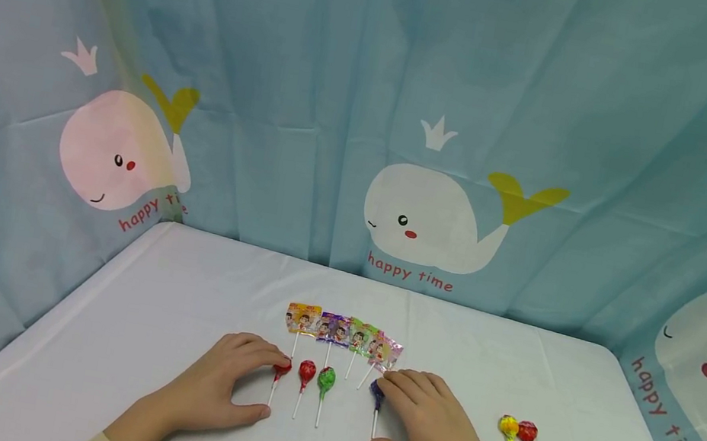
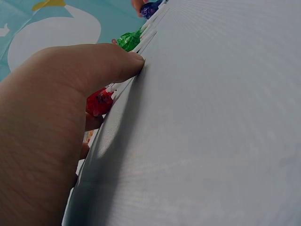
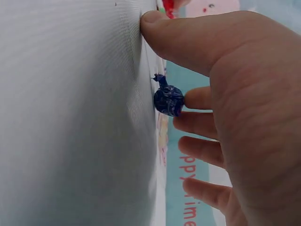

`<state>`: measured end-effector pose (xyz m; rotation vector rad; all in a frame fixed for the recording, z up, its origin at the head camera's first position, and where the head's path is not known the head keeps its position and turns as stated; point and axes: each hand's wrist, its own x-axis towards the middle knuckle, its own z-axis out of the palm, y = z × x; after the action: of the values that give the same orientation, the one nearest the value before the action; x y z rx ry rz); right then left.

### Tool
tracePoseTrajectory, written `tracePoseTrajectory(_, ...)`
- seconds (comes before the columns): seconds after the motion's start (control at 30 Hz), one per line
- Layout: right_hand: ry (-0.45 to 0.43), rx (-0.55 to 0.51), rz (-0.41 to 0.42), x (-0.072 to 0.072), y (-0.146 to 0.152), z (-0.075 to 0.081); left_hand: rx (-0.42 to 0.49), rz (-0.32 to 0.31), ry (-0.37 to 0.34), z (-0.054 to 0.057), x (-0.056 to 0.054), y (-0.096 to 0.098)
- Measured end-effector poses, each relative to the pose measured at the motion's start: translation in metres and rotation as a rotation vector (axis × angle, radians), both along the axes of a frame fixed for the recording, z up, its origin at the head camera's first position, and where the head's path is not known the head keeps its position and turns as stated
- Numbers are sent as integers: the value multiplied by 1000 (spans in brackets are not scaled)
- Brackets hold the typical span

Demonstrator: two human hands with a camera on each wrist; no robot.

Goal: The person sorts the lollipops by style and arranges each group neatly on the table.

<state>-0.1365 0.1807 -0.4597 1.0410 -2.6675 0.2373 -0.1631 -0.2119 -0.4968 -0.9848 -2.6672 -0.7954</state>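
My left hand rests on the white table with its index fingertip on the head of a red lollipop. Its thumb lies by the lower end of that stick. Beside it lie a second red lollipop and a green one, sticks toward me. My right hand touches the head of a dark blue lollipop with its fingertips, the thumb down near the stick's end. In the right wrist view the fingers are extended and spread behind the blue candy.
Behind lies a row of flat-wrapped lollipops: orange, purple, green and pink, partly overlapping. Right of my right hand, a yellow lollipop and a red lollipop lie side by side. A blue whale-print curtain surrounds the table.
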Motion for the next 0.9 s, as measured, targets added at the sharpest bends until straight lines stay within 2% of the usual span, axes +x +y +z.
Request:
tracePoseTrajectory(0.43,-95,-14,-34,-3,2,-5,4,-3,15,-2,-1,-1)
tracePoseTrajectory(0.73,-26,-53,5,-4,1,-7,-3,2,-5,-3,-1,0)
tracePoseTrajectory(0.9,-19,-58,17,-6,-1,-7,-2,6,-14,-2,-1,0)
